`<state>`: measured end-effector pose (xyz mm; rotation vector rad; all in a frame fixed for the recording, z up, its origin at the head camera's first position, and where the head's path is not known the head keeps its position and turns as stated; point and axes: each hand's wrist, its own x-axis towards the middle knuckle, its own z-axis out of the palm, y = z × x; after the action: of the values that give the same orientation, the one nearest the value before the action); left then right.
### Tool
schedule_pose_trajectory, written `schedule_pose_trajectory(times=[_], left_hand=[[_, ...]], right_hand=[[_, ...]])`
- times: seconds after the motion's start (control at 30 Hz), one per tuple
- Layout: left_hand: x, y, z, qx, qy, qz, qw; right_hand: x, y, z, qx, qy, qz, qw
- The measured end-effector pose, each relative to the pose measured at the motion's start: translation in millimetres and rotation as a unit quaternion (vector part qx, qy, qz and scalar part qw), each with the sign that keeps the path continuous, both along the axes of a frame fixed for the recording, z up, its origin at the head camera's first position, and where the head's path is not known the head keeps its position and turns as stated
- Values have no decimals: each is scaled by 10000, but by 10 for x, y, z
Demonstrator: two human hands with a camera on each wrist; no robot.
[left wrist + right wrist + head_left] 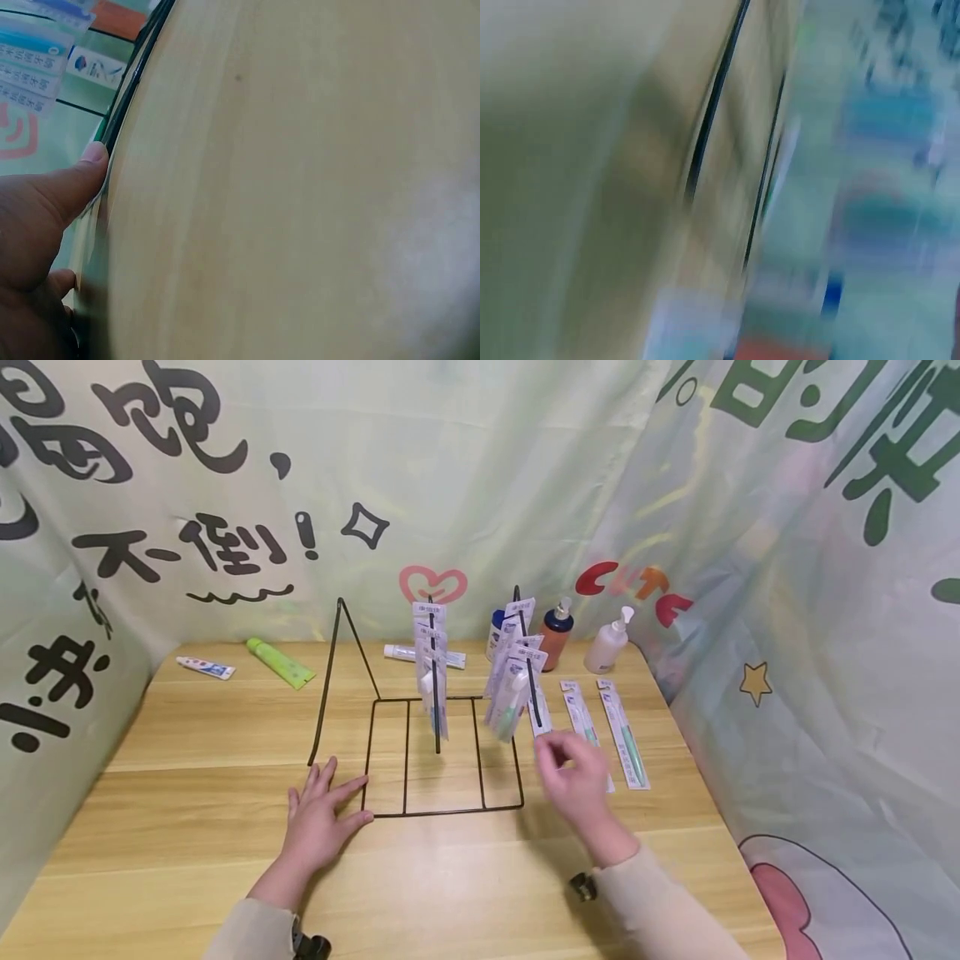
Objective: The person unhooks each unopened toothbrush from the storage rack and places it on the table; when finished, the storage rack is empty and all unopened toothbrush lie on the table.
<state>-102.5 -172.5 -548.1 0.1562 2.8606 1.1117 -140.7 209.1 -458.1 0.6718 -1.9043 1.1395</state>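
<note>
A black wire rack (447,813) stands on the table with three raised arms. Packaged toothbrushes (512,693) hang in rows from its middle and right arms; the left arm bears none. My left hand (318,827) rests at the rack's front left corner, fingers spread, its thumb (94,154) touching the wire in the left wrist view. My right hand (576,777) is over the table near the front right corner, fingers loosely bent, with nothing seen held. Beside it lie several packaged toothbrushes (625,735). The right wrist view is blurred and the hand is not visible there.
Toward the back left lie a small toothpaste tube (206,667) and a green tube (281,663). A white tube (401,652) lies behind the rack. A brown pump bottle (556,635) and a pale pump bottle (607,643) stand back right. Printed cloth (480,485) surrounds the table.
</note>
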Motion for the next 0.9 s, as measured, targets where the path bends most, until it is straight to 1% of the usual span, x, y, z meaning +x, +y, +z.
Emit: schedule_pose_trajectory(times=[0.03,0.07,0.1,0.13,0.17,0.23,0.3,0.4,0.47,0.5,0.53,0.6,0.7,0.77,0.9], left_hand=[[0,-1,-4,9,2,-7,10000],[-3,-1,-7,12,2,-12,10000],[-6,-1,-12,14,3,-16,10000],[-10,-2,-16,16,11,-16,10000],[-13,-4,-21,7,15,-17,10000],[-15,-8,-29,-5,26,-11,10000],[-17,-9,-32,-17,25,-4,10000],[-15,-9,-29,-23,22,-16,10000],[-14,-6,-21,-12,41,-28,10000],[-14,-5,-18,-4,69,-29,10000],[-13,-4,-14,9,89,-31,10000],[-11,-2,-6,26,132,-31,9999],[-9,1,-3,25,161,-25,9999],[-11,-3,-6,8,133,-23,9999],[-3,-10,-17,-1,72,-23,10000]], right_hand=[[47,-155,15,-59,182,334,9993],[81,-298,28,-56,318,579,9978],[102,-430,42,-74,339,794,9962],[115,-546,60,-42,282,917,9954],[114,-648,77,-21,126,1003,9949],[79,-814,116,3,-387,1050,9937],[14,-941,145,-48,-1067,926,9900],[-101,-1083,170,-267,-2041,714,9760],[-169,-1150,180,-383,-2505,612,9654],[-197,-1178,182,-431,-2664,580,9612],[-220,-1202,188,-457,-2768,553,9583],[-253,-1240,194,-483,-2852,529,9558],[-268,-1279,197,-527,-2776,546,9577],[-261,-1293,192,-567,-2751,585,9579],[-201,-1279,180,-703,-2894,764,9515]])
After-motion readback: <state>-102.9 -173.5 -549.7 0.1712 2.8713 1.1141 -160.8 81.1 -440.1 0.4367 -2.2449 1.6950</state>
